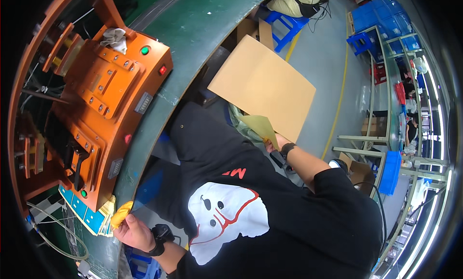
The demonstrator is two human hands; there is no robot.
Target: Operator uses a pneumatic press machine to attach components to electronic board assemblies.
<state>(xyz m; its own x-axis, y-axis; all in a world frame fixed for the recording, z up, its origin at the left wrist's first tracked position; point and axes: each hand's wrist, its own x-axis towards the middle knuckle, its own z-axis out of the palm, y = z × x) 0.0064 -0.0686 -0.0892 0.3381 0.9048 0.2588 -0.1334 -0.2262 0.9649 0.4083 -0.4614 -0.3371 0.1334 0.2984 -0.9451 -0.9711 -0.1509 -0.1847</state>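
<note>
Fingers of the left hand [138, 235]: bent in, with something yellow [121, 214], like a soft cover, at the tips. I cannot tell how wide the gap is, or if they pinch anything.
Fingers of the right hand [276, 145]: closed on the edge of an olive sheet [260, 125], with a bit of yellow at the tips too.
Olive sheet: sticks out from the right fingers, near the big tan cardboard [267, 81].
Big tan cardboard: just past the right fingers, flat and wide.
Teal cards [87, 214]: a pile with yellow edges, just beside the left fingertips. I cannot tell if they touch.
Orange machine [126, 79]: past the left fingers and the cards, on the green table [190, 42]. The white cloth [115, 40] on it is well apart from the left fingers.
Black shirt [313, 216]: between the two hands, with a white dog face on it.
Blue stool [284, 24]: well apart from the right fingers, beyond the cardboard.
</note>
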